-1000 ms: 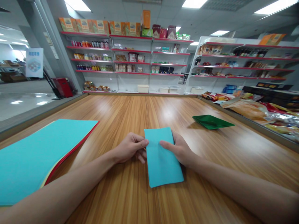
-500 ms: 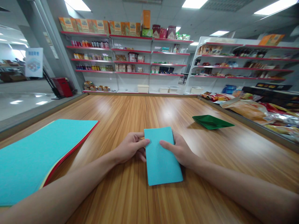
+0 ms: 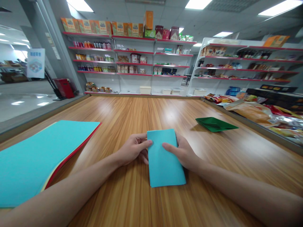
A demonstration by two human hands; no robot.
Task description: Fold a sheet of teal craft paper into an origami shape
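A folded sheet of light-blue paper (image 3: 165, 167) is held between both hands above the middle of the wooden table. My left hand (image 3: 136, 147) pinches its left edge, thumb on the front and fingers partly behind. On the right side, my right hand (image 3: 183, 149) grips the paper with its thumb lying across the front; its other fingers are hidden behind the sheet. Off to the right lies a dark-green folded paper shape (image 3: 216, 124). A stack of coloured paper (image 3: 49, 151) rests at the left, light blue on top, with yellow and red edges showing below.
The wooden table (image 3: 123, 113) has a raised rim. Packaged snacks (image 3: 253, 112) lie beyond its right edge. Shelves (image 3: 133, 64) with boxes, bottles and bags stand at the back. A red box (image 3: 64, 88) and a sign (image 3: 36, 63) are on the left.
The view has shifted very slightly. Both hands keep the same hold on the light-blue paper, with no other visible movement.
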